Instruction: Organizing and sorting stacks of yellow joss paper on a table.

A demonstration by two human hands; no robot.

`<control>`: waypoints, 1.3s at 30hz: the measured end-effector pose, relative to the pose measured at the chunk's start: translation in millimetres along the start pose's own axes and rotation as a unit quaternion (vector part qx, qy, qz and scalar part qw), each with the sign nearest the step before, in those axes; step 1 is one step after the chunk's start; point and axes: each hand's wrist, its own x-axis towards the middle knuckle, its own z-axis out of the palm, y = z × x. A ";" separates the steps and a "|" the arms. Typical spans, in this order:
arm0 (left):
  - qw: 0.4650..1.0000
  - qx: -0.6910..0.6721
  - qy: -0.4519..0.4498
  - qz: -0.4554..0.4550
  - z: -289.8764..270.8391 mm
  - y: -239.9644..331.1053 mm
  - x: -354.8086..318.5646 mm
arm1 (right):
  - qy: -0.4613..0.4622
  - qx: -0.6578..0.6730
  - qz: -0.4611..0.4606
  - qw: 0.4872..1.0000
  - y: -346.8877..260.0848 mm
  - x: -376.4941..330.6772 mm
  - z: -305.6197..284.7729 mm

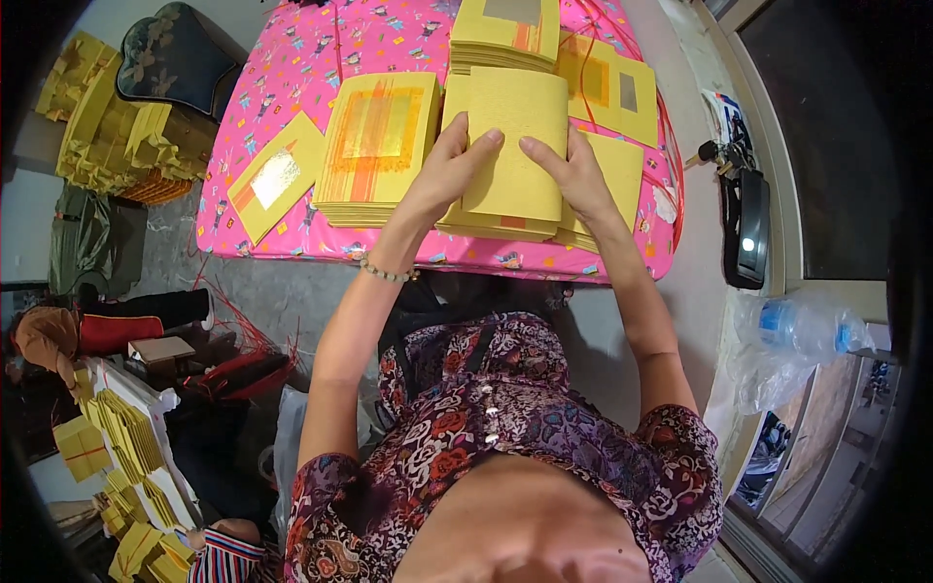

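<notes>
A plain yellow paper sheet (515,146) lies on top of a stack of yellow papers (496,225) on a pink patterned table (292,68). My left hand (449,167) grips the sheet's left edge, fingers on top. My right hand (573,173) holds its right edge the same way. To the left stands another stack (377,146) whose top sheet bears a gold foil square with orange stripes. A single foil sheet (272,177) lies further left, tilted. More stacks (505,34) sit at the far side.
Yellow paper bundles (107,126) pile on the floor at left beside a dark cushioned chair (175,58). Folded yellow papers (126,447) and a person's hand (44,340) show lower left. A black device (746,233) and a plastic bottle (797,325) lie on the right sill.
</notes>
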 end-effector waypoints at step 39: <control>0.963 0.005 0.191 0.189 7.3 -14.1 -34.9 | 0.003 -0.036 -0.019 0.999 -15.5 -21.8 39.1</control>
